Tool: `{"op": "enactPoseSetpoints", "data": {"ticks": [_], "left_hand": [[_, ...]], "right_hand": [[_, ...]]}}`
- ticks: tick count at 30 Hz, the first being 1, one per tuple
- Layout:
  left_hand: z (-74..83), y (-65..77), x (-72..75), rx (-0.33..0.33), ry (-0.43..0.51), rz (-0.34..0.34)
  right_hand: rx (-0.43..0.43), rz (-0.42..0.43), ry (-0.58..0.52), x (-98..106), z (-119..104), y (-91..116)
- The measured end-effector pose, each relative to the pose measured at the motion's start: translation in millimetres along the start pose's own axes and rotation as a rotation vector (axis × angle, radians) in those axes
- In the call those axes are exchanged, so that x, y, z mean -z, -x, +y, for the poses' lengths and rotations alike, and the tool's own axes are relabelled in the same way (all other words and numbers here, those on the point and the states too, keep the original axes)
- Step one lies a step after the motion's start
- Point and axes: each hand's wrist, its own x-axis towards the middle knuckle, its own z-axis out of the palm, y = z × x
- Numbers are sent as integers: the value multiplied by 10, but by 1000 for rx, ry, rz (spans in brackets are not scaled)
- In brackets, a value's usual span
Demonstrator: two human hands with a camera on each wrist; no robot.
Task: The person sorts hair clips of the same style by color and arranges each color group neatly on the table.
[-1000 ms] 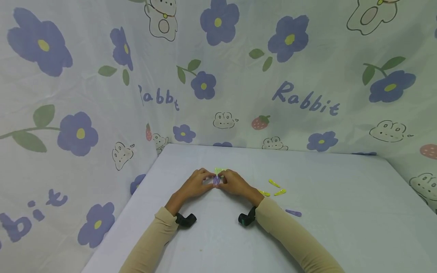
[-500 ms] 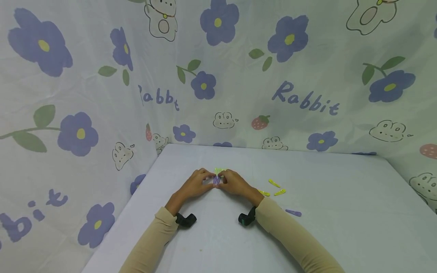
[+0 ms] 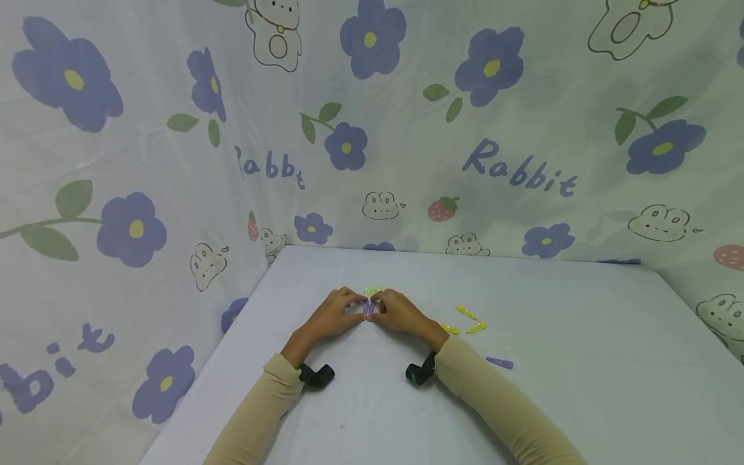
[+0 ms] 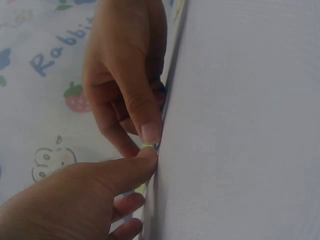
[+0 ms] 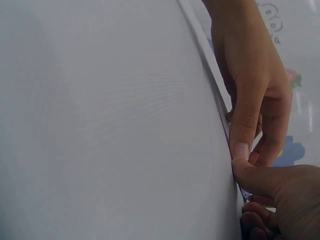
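- Almost nothing has changed over the last second: my left hand and right hand are in the same spot, fingertips facing each other, so I judge that the same close work on the small purple clips is in hand.
- Those purple clips lie side by side in the narrow gap between my hands, with my thumbs at their near end and my forefingers at the far end.
- On each hand, thumb and forefinger stand a little apart around the clips; I cannot tell whether they pinch or only touch.
- Just beyond my forefingers is a pale green row, partly covered by my right hand.
- To the right of my right hand, three yellow clips lie on the table.
- A lone purple clip sits nearer me, beside my right forearm.
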Motion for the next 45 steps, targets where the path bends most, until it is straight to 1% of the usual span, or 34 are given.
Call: {"op": "enactPoseSetpoints", "data": {"ticks": [16, 23, 34, 40, 45], "left_hand": [[-13, -8, -11, 14, -3, -7], [-12, -9, -15, 10, -5, -1], [2, -7, -5, -14, -11, 11], [-4, -10, -9, -30, -26, 30], [-13, -1, -17, -35, -29, 30]], "right_hand": [[-2, -9, -9, -15, 23, -11], [-12, -12, -11, -13, 21, -8], [1, -8, -1, 1, 15, 3], [17, -30, -16, 62, -3, 24], [45, -47, -26, 199, 3, 87]]}}
